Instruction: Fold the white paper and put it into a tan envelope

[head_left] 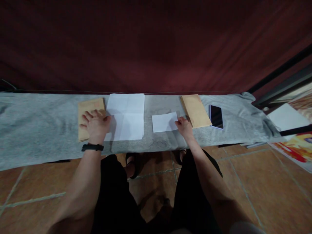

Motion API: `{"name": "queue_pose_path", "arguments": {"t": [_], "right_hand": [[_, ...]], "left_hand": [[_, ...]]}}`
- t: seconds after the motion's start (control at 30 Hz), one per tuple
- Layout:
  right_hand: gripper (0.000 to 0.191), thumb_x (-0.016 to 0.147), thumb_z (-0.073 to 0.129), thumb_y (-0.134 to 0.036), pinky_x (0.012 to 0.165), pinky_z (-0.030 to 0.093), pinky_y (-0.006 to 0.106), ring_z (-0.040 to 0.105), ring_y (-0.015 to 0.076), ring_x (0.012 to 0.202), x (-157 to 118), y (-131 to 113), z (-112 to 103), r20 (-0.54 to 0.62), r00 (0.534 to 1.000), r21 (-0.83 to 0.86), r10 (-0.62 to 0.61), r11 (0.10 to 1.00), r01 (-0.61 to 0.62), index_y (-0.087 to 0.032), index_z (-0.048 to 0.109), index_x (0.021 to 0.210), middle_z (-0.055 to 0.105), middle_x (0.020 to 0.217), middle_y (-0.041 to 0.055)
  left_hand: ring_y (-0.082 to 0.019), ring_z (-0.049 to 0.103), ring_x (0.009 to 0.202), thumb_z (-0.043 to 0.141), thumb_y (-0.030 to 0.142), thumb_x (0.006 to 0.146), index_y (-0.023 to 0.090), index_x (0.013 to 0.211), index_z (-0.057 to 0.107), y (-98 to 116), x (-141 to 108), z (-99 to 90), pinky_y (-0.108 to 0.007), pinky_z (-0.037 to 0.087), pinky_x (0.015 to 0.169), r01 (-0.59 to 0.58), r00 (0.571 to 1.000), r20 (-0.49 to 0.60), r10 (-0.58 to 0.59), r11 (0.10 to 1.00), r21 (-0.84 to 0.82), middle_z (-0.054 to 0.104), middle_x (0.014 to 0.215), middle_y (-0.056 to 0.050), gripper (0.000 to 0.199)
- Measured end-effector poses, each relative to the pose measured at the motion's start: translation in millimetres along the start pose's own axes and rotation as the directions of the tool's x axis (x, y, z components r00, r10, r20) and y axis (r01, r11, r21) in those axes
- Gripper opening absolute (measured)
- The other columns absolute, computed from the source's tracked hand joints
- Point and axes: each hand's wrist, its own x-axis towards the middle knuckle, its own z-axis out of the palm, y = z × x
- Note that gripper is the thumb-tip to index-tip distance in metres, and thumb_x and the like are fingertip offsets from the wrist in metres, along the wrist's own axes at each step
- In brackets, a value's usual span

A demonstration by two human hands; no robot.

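Note:
My left hand (96,125) lies with fingers spread on a stack of brown envelopes (91,104), its thumb reaching toward the white sheets (126,122) beside it. Those sheets lie flat with a crease across the middle. My right hand (183,126) has its fingers closed at the right edge of a smaller white folded paper (164,122), which rests on the grey cloth. Just beyond that hand is a second stack of brown envelopes (197,110), slightly turned.
A phone (216,116) lies right of the second envelope stack. The narrow surface is covered by grey cloth (44,126), with a dark red curtain (156,48) behind. White and colourful printed items (296,146) are at far right.

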Motion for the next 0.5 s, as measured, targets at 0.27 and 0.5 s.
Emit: {"name": "queue_pose_path", "arguments": {"t": [0.27, 0.5], "right_hand": [[0.015, 0.093, 0.055, -0.025, 0.069, 0.046, 0.026, 0.069, 0.0219, 0.085, -2, -3, 1, -0.021, 1.000, -0.016, 0.015, 1.000, -0.015, -0.021, 0.069, 0.091, 0.074, 0.086, 0.0061], [0.017, 0.095, 0.054, -0.025, 0.071, 0.047, 0.027, 0.070, 0.0230, 0.088, -4, -8, -1, -0.002, 0.998, -0.047, 0.055, 0.997, -0.055, -0.020, 0.070, 0.098, 0.075, 0.091, 0.0083]], "left_hand": [[-0.045, 0.047, 0.129, 0.070, 0.075, 0.069, 0.014, 0.130, 0.043, -55, 9, -14.2, -0.054, 0.041, 0.098, 0.310, 0.950, -0.027, -0.310, 0.931, 0.193, 0.050, 0.142, -0.025, 0.091], [-0.036, 0.052, 0.121, 0.073, 0.037, 0.075, 0.016, 0.126, 0.043, -71, 14, -24.8, -0.054, 0.038, 0.103, 0.360, 0.898, -0.272, -0.345, 0.933, 0.003, 0.057, 0.135, -0.016, 0.063]]}}
